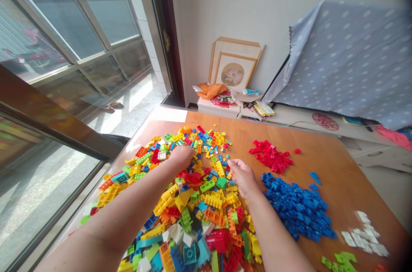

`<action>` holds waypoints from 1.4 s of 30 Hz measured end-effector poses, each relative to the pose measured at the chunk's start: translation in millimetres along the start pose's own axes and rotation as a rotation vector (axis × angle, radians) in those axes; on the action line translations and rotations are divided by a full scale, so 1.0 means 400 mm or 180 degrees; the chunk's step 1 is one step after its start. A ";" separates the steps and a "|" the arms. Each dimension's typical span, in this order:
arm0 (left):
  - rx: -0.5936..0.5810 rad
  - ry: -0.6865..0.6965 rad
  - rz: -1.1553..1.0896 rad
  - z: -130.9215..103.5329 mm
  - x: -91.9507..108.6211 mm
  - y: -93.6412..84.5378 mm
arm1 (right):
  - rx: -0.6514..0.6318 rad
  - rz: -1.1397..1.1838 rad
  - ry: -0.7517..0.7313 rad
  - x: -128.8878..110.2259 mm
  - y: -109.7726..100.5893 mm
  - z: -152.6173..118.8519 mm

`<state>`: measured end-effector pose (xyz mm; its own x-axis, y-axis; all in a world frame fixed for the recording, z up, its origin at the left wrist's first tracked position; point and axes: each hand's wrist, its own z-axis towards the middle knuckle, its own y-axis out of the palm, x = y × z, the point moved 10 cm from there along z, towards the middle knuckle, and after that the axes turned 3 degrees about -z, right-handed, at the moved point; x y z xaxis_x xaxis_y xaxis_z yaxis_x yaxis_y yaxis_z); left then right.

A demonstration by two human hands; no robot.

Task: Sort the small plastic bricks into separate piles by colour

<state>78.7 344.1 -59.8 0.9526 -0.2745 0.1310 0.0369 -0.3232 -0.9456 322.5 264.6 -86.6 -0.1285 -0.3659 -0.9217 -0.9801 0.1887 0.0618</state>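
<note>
A large mixed pile of coloured toy building bricks [214, 200] spreads over the wooden table [238, 127]. My left hand [183, 157] reaches into the far part of this pile, its fingers curled downward; whatever they hold is hidden. At the pile's right edge, my right hand [243, 175] has its thumb and fingers drawn together. A tiny blue brick [228, 157] shows at its fingertips, but I cannot tell whether it is gripped. Right of that hand lie a heap of red bricks [272, 156] and a bigger heap of blue bricks [298, 205].
White bricks [365, 235] and light green bricks [341, 260] lie in small groups at the near right. Behind the table, a low white cabinet [296, 115] carries framed pictures [238, 64] and a polka-dot cloth [350, 61]. Glass doors [86, 19] stand to the left.
</note>
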 end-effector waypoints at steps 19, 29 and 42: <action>0.0806 0.0615 -0.1120 -0.079 0.243 -0.106 | -0.0598 0.1090 0.0554 0.026 0.075 -0.039; 0.1083 0.1818 -0.1779 -0.146 0.392 -0.125 | -0.0716 0.2024 0.1177 0.079 0.056 -0.037; 0.0806 0.0995 -0.1044 -0.014 0.280 -0.055 | -0.0649 0.1776 0.0787 0.067 -0.027 -0.019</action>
<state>183.0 315.2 -22.6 0.7444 -0.4655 0.4788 0.4273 -0.2190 -0.8772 328.8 246.0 -109.1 -0.6347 -0.4667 -0.6159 -0.7617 0.2434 0.6005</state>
